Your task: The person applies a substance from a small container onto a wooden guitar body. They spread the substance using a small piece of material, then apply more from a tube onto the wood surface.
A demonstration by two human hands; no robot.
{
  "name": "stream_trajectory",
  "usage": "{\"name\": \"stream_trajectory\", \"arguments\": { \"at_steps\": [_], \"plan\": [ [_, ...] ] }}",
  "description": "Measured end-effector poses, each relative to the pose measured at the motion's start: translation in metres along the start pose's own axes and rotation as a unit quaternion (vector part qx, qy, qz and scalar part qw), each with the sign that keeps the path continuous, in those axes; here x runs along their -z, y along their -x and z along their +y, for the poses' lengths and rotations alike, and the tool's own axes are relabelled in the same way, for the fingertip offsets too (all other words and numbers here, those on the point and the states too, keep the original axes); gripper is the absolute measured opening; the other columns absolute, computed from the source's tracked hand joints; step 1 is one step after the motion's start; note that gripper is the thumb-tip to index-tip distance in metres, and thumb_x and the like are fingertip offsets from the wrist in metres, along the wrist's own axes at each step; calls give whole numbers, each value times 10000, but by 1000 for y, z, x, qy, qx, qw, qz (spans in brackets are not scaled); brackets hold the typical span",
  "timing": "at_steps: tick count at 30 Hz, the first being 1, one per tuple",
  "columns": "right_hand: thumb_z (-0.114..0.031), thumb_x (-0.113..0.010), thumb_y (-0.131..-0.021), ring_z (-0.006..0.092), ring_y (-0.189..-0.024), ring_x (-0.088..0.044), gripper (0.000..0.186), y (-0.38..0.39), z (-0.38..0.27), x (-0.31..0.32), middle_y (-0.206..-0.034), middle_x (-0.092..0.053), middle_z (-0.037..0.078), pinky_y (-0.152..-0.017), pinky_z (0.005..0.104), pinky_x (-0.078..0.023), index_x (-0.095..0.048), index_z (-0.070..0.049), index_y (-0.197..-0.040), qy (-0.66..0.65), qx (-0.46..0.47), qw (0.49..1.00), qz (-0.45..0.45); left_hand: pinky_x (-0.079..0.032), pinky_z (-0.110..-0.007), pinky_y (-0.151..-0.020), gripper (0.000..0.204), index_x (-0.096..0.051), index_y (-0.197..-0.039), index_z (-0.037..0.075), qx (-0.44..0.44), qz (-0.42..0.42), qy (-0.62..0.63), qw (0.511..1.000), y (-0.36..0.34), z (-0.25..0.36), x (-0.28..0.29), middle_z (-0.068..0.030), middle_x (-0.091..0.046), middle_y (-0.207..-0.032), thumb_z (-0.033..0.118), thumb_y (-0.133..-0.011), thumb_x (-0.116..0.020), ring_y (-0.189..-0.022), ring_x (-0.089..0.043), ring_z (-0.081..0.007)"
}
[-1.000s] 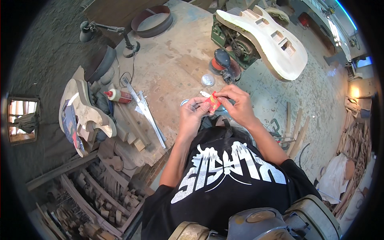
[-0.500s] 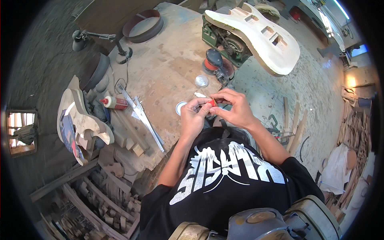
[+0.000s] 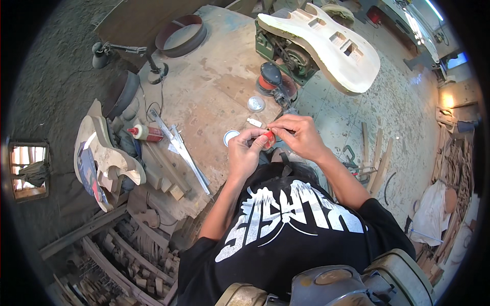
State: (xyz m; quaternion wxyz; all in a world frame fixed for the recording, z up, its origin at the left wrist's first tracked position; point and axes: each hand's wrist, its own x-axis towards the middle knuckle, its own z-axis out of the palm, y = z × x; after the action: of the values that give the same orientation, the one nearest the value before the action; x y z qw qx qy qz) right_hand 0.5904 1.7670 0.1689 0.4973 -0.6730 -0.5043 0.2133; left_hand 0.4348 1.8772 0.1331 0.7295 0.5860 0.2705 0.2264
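While both the left hand (image 3: 246, 153) and right hand (image 3: 298, 135) pinch a small red piece (image 3: 268, 136) above the bench's (image 3: 214, 97) near edge, sawdust covers the worn wooden bench and the floor (image 3: 403, 107) beside it.

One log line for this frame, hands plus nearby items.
left hand: pinching small red object | right hand: same object | nearby: round tin lid, orbital sander | surface: workbench

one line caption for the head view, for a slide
Both hands, left hand and right hand, pinch a small red object above a cluttered wooden workbench.
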Motion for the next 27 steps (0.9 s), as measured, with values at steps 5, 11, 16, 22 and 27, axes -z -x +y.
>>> {"name": "stream_trajectory", "arguments": {
  "at_steps": [5, 11, 16, 22, 27],
  "plan": [
    [-48, -696, -864, 241, -745, -710, 147, 0, -6, -1, -859, -720, 133, -685, 317, -550, -747, 13, -988, 37, 25, 999, 29, -556, -258, -737, 138, -708, -1024, -71, -23, -8, -19, 1000, 1, 2, 0, -92, -734, -913, 39, -951, -671, -808, -683, -118],
    [-54, -688, -825, 271, -734, -680, 138, -1, 4, 7, -828, -673, 114, -648, 364, -541, -719, -6, -950, 126, 119, 985, -12, -552, -265, -718, 137, -691, -1020, -68, -21, -14, -75, 997, -1, 9, 2, -81, -721, -906, 45, -944, -677, -804, -673, -121],
    [-72, -672, -797, 323, -662, -626, 103, 2, 9, 11, -715, -585, 109, -603, 427, -513, -664, -23, -888, 199, 148, 966, -74, -550, -271, -696, 128, -688, -1002, -62, 39, -68, -157, 984, -7, 15, 0, -70, -717, -885, 53, -949, -667, -795, -670, -111],
    [-103, -687, -816, 186, -601, -643, 118, 2, 27, 50, -782, -670, 122, -566, 341, -507, -664, -5, -877, 119, -87, 988, 41, -562, -268, -684, 143, -680, -1015, -37, 88, -61, -41, 993, -17, 7, 7, -68, -716, -874, 94, -956, -677, -766, -677, -116],
    [-127, -740, -875, 60, -703, -587, 174, 16, 29, 53, -845, -686, 25, -609, 224, -484, -690, -7, -991, 32, -107, 994, 13, -576, -279, -692, 177, -667, -1036, -32, 96, -56, 12, 994, -23, 11, 2, -79, -722, -895, 125, -957, -691, -783, -685, -122]
  ]
}}
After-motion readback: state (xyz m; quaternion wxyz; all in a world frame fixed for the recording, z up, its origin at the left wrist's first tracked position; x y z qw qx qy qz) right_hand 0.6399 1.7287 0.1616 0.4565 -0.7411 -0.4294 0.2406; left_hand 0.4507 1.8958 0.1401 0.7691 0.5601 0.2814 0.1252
